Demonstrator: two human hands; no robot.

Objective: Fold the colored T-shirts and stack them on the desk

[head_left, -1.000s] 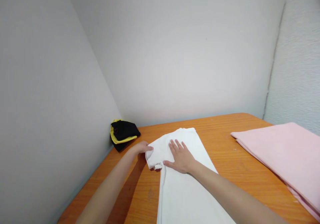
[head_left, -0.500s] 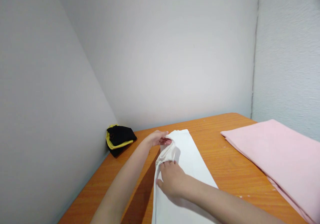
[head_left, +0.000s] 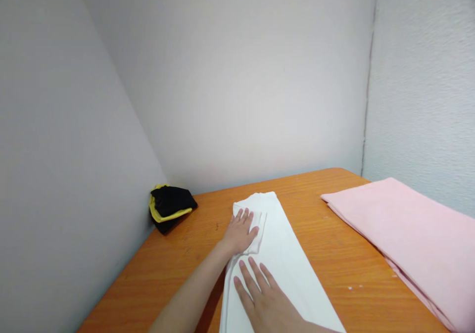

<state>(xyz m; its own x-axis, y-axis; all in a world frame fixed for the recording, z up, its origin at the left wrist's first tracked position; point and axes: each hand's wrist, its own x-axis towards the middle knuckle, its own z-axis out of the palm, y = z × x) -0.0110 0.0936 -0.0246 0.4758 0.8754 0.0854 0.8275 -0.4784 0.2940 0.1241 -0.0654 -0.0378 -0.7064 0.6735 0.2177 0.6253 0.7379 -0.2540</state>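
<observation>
A white garment (head_left: pixel 285 259) lies folded into a long strip on the orange wooden table (head_left: pixel 185 259). A small flap of it is folded inward near its far end. My left hand (head_left: pixel 240 233) lies flat and open on that flap, fingers stretched out. Nearer to me, my right hand (head_left: pixel 263 298) also rests flat and open on the strip, fingers spread and pointing away.
A black and yellow folded cloth (head_left: pixel 168 205) sits in the far left corner against the wall. A large pink folded cloth (head_left: pixel 408 234) covers the right side of the table. Grey walls close in the table on the left, the back and the right.
My left hand carried the sleeve flap over onto the strip and now presses it flat. My right hand let go and moved nearer to me, flat on the cloth.
</observation>
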